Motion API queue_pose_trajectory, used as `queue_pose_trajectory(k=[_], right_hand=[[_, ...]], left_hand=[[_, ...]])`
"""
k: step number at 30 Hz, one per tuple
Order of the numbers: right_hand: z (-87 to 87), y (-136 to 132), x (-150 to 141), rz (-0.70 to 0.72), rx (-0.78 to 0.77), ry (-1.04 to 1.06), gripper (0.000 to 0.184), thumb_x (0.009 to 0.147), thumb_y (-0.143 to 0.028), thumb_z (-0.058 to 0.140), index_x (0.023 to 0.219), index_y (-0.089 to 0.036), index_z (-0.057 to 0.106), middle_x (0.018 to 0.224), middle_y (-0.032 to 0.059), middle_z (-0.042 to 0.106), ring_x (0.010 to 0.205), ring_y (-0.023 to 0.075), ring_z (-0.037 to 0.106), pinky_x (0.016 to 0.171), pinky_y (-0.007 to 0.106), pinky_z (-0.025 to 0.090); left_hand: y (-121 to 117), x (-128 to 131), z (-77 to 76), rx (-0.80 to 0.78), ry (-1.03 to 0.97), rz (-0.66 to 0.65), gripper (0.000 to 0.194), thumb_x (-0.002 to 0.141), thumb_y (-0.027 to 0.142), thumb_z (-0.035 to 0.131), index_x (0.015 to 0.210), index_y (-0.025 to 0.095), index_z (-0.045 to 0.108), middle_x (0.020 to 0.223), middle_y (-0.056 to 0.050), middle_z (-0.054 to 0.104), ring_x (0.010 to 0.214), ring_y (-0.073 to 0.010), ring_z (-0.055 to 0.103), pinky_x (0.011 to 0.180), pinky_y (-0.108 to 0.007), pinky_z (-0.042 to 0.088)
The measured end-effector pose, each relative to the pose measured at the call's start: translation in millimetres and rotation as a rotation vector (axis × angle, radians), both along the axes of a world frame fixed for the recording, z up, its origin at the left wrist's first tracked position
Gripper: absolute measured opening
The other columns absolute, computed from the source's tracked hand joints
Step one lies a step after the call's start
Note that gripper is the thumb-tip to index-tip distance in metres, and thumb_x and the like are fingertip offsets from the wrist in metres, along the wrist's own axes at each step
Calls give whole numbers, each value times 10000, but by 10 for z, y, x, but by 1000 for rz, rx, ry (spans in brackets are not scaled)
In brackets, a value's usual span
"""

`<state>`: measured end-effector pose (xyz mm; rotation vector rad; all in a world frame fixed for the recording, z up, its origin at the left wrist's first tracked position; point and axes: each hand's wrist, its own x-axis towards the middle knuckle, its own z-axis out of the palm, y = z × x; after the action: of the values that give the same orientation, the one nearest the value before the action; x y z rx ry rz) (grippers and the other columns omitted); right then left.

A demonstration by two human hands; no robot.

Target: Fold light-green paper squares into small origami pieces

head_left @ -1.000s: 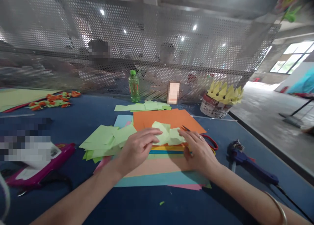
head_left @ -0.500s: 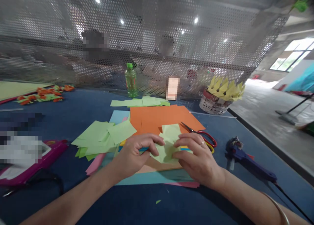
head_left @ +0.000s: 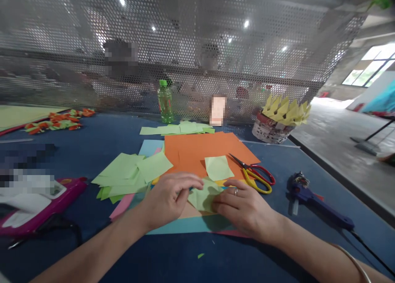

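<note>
A light green paper square [head_left: 205,197] lies between my two hands, on a stack of coloured sheets. My left hand [head_left: 171,198] is at its left edge, fingers curled and closed on it; the thumb is partly hidden. My right hand [head_left: 245,209], with a ring on one finger, has its fingertips closed on the right side of the same square. Just beyond is another light green square [head_left: 219,167], lying flat on an orange sheet [head_left: 191,147]. Scissors [head_left: 257,178] with red and yellow handles rest right of it.
Left of my hands is a pile of green paper squares [head_left: 123,174]. A blue glue gun [head_left: 321,206] with a cord lies at right, a magenta device [head_left: 46,213] at left. Farther back are green strips [head_left: 179,128], a bottle [head_left: 165,104] and a basket [head_left: 270,128] with yellow paper points.
The green square between my hands has come down lower and nearer to me, my right hand moving with it. The square beyond it and the scissors' yellow handle now show more fully.
</note>
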<state>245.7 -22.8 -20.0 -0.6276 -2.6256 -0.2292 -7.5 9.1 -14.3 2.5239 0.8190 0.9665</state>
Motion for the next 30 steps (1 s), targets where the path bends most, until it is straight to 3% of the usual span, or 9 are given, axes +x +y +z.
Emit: queue_pose_trajectory(k=[5, 11, 14, 17, 19, 21, 24, 27, 30], right_hand=[[2, -17, -17, 9, -30, -17, 237, 1012, -156, 439, 1124, -174, 647, 970, 58, 753, 878, 177, 690, 921, 355, 509], [27, -54, -10, -9, -106, -61, 222, 937, -144, 480, 1044, -175, 672, 993, 76, 747, 835, 199, 681, 830, 363, 542], [23, -58, -8, -2, -119, 0, 211, 889, -115, 470, 908, -170, 673, 949, 81, 750, 761, 186, 678, 785, 354, 561], [4, -34, -8, -1, -105, 103, 244, 853, -62, 448, 857, -168, 668, 900, 70, 758, 716, 170, 686, 769, 343, 576], [-3, -18, -11, -28, -95, 150, 293, 853, -36, 436, 947, -156, 687, 970, 78, 765, 834, 183, 716, 857, 364, 574], [3, -15, -20, -60, -123, 127, 369, 871, -44, 436, 1142, -134, 669, 1182, 110, 726, 1085, 219, 684, 1001, 409, 526], [36, -42, -53, -49, -249, -6, 521, 894, -87, 456, 1412, -111, 510, 1477, 117, 530, 1390, 229, 466, 1171, 417, 384], [63, -73, -93, -32, -369, -103, 569, 936, -141, 459, 1500, -103, 396, 1566, 90, 415, 1466, 194, 347, 1233, 383, 281], [50, -68, -120, -102, -394, -133, 536, 1000, -218, 425, 1520, -103, 365, 1585, 92, 378, 1474, 199, 329, 1245, 404, 251]], left_hand=[[-82, 60, 22, -61, 233, -191, 462, 845, 15, 449, 1173, 215, 706, 1218, -31, 728, 1141, -185, 673, 1057, -378, 494], [-242, 22, 137, -105, 488, -180, 571, 795, 4, 474, 1233, 305, 685, 1470, -31, 535, 1318, -257, 551, 1140, -534, 389], [-317, -4, 207, -153, 535, -160, 580, 767, 3, 500, 1189, 342, 707, 1517, 1, 471, 1390, -267, 467, 1173, -531, 340], [-345, -6, 253, -196, 554, -150, 590, 797, 26, 503, 1254, 360, 671, 1492, 19, 512, 1371, -249, 492, 1203, -501, 292], [-345, 1, 265, -189, 536, -156, 587, 807, 32, 503, 1263, 363, 665, 1437, 26, 577, 1331, -232, 536, 1214, -480, 269], [-343, 9, 261, -166, 502, -173, 579, 804, 23, 499, 1240, 357, 679, 1360, 28, 644, 1296, -214, 566, 1214, -454, 273], [-345, 15, 238, -138, 473, -172, 557, 796, 12, 489, 1194, 338, 703, 1261, 17, 704, 1244, -207, 603, 1210, -442, 283], [-352, 19, 221, -124, 479, -158, 514, 797, 26, 492, 1143, 328, 724, 1231, 9, 715, 1211, -213, 621, 1217, -455, 267], [-359, 25, 231, -103, 482, -161, 502, 793, 31, 495, 1130, 321, 727, 1286, 7, 689, 1253, -219, 594, 1208, -450, 288]])
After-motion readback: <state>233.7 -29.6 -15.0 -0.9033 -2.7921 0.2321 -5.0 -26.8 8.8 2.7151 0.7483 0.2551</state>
